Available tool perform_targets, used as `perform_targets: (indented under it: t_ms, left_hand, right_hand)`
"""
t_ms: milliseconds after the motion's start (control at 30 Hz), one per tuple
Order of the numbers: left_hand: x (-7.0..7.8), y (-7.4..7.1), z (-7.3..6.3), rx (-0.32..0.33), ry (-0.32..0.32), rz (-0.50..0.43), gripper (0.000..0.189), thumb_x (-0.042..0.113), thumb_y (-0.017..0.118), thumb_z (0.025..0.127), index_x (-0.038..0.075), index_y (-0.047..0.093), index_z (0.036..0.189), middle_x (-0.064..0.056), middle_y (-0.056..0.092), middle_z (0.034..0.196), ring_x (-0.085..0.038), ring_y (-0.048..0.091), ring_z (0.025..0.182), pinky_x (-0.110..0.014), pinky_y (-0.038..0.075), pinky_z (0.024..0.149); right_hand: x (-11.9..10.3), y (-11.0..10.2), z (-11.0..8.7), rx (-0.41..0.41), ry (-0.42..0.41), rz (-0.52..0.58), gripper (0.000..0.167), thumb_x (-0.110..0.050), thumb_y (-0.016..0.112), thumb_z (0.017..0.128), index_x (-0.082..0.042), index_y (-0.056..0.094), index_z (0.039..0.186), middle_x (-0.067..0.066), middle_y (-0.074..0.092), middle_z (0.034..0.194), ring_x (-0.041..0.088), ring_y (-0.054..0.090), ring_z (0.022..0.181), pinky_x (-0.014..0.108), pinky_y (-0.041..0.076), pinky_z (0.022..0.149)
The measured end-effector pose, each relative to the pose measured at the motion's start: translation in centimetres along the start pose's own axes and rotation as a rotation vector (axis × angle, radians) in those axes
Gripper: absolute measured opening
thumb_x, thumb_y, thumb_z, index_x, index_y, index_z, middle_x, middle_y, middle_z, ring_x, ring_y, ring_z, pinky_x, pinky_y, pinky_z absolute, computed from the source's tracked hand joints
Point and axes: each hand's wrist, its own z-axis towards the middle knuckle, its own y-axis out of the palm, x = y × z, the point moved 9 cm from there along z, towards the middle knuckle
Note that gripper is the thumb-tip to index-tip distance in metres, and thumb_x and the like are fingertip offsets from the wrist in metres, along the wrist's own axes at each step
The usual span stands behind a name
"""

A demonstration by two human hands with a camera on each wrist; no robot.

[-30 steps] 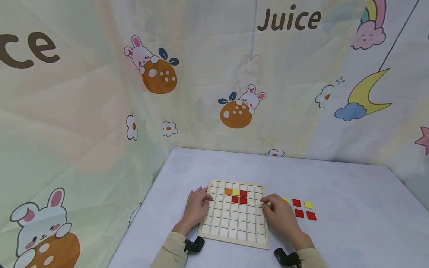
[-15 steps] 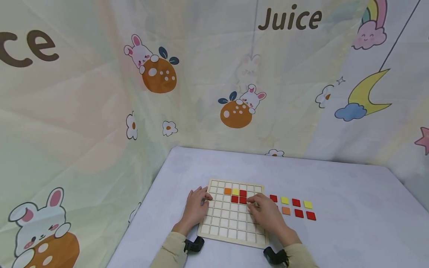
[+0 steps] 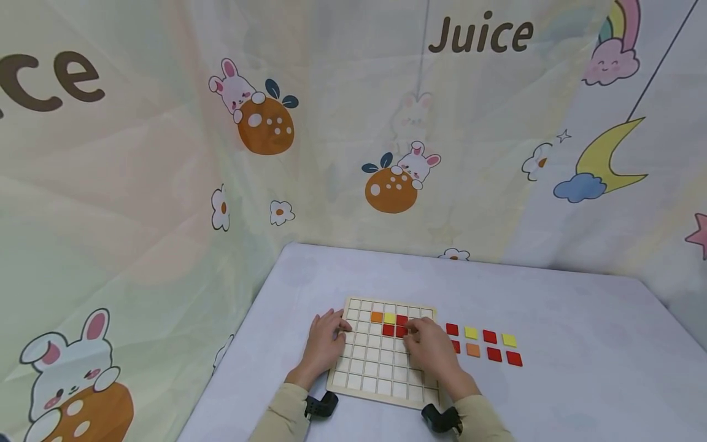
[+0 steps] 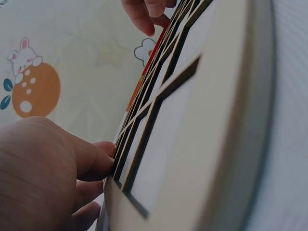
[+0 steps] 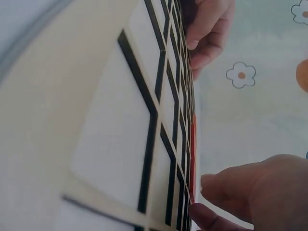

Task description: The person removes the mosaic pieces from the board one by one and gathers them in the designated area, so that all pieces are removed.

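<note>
A wooden grid board point(image 3: 369, 385) with white squares lies on the table, bearing an orange tile point(image 3: 377, 317), a yellow tile point(image 3: 389, 318) and several red tiles point(image 3: 388, 330). My left hand point(image 3: 324, 341) holds the board's left edge, thumb over the frame and the other fingers along its outer side. Over the upper right part of the board is my right hand point(image 3: 432, 348), its thumb and index fingertip close to the red tiles. In the right wrist view those fingertips point(image 5: 210, 186) meet the end of a red strip point(image 5: 193, 159); whether they pinch a tile is hidden.
Right of the board, loose tiles lie in two rows: red point(image 3: 490, 336), yellow point(image 3: 509, 340) and one orange tile point(image 3: 473, 350). The white-covered table point(image 3: 580, 368) reaches a printed cloth backdrop point(image 3: 475, 215) behind and at the left. Each wrist wears a black camera point(image 3: 440, 418).
My right hand has moved left from the board's right edge to the red tiles, uncovering loose tiles beside the board. The left hand stays at the left edge.
</note>
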Motion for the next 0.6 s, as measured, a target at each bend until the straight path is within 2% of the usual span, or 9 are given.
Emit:
perform_targets:
  t_ms: [167,367,600]
  left_hand:
    - [0.0,0.1,0.0,-0.004,-0.004,0.004,0.019,0.001,0.057,0.089,0.018,0.065,0.090,-0.015,0.054,0.140,-0.039,0.038,0.138,-0.061,0.014,0.116]
    - [0.1,0.0,-0.1,-0.001,-0.010,-0.001,0.018,0.001,0.057,0.090,0.018,0.065,0.090,-0.016,0.054,0.139,-0.039,0.038,0.137,-0.061,0.014,0.116]
    - [0.0,0.0,0.0,-0.008,-0.011,0.002,0.018,0.001,0.057,0.090,0.018,0.065,0.090,-0.017,0.053,0.140,-0.040,0.038,0.138,-0.061,0.013,0.116]
  right_hand:
    - [-0.1,0.6,0.5,-0.011,-0.011,-0.010,0.023,-0.011,0.072,0.083,-0.010,0.072,0.106,0.004,0.062,0.100,0.017,0.057,0.083,0.035,0.056,0.075]
    - [0.0,1.1,0.8,-0.031,-0.008,-0.019,0.027,-0.016,0.078,0.080,-0.010,0.071,0.105,0.005,0.061,0.099,0.017,0.055,0.081,0.032,0.055,0.073]
    - [-0.1,1.1,0.9,-0.023,-0.007,0.011,0.024,-0.017,0.078,0.083,-0.012,0.068,0.105,0.004,0.060,0.103,0.018,0.056,0.086,0.034,0.055,0.081]
